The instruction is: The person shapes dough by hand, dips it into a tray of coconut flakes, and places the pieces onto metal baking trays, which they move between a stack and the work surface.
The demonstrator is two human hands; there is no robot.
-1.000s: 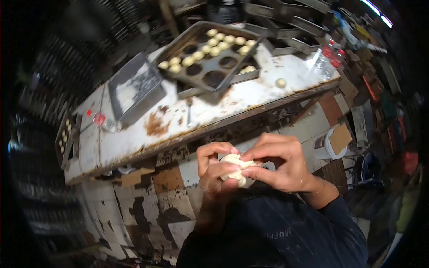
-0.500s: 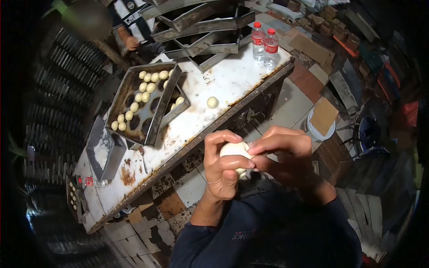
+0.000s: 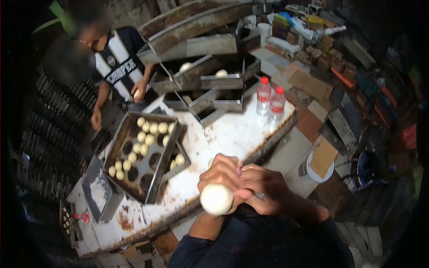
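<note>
A smooth, pale dough ball [image 3: 216,199] bulges out beneath my left hand [image 3: 219,174], whose fingers are curled around the dough. My right hand [image 3: 266,190] is pressed against the left, its fingers closed in a pinch at the dough's other side; what lies between those fingertips is hidden. Both hands are in front of my body, over the near edge of the white worktable [image 3: 196,143]. Just behind my left hand, a sliver of another dough ball [image 3: 210,163] shows on the tabletop.
A metal tray [image 3: 157,181] with several dough balls rests on another tray. A metal bin [image 3: 112,203] holds white powder. Stacked trays [image 3: 214,44] and two bottles [image 3: 263,96] stand farther back. A co-worker [image 3: 120,67] holds a small pale ball across the table; a bucket [image 3: 317,172] is at right.
My view has tilted up, bringing the co-worker's upper body into sight. My hands have turned and drawn together, and the dough now bulges out below my left hand.
</note>
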